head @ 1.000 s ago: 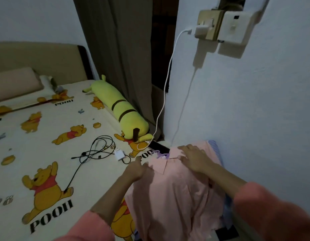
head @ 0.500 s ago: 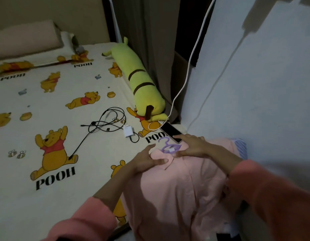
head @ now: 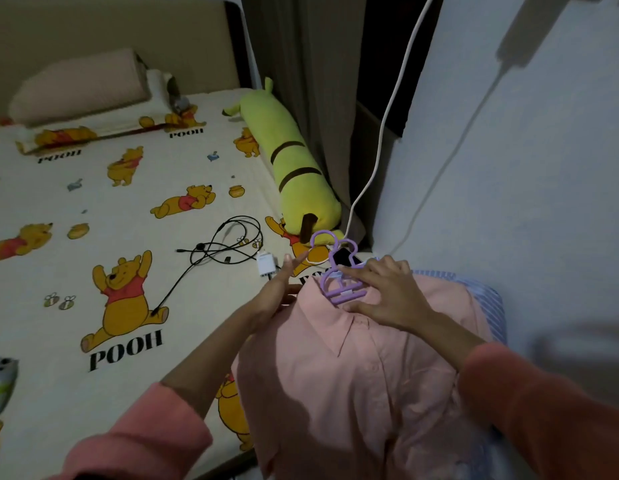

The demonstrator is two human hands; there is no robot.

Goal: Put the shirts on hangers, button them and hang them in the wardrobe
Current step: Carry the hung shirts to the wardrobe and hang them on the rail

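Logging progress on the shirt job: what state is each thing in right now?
pink shirt: on the hanger, lying on the bed edge, collar open
purple hanger: inside the collar, hook sticking out
left hand: open, at the shirt's shoulder
right hand: fingers spread, resting on collar and hanger
phone: cable plugged in

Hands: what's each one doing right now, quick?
Left hand: open, fingers straight, touching the pink shirt.
Right hand: open, resting on the shirt collar by the purple hanger.
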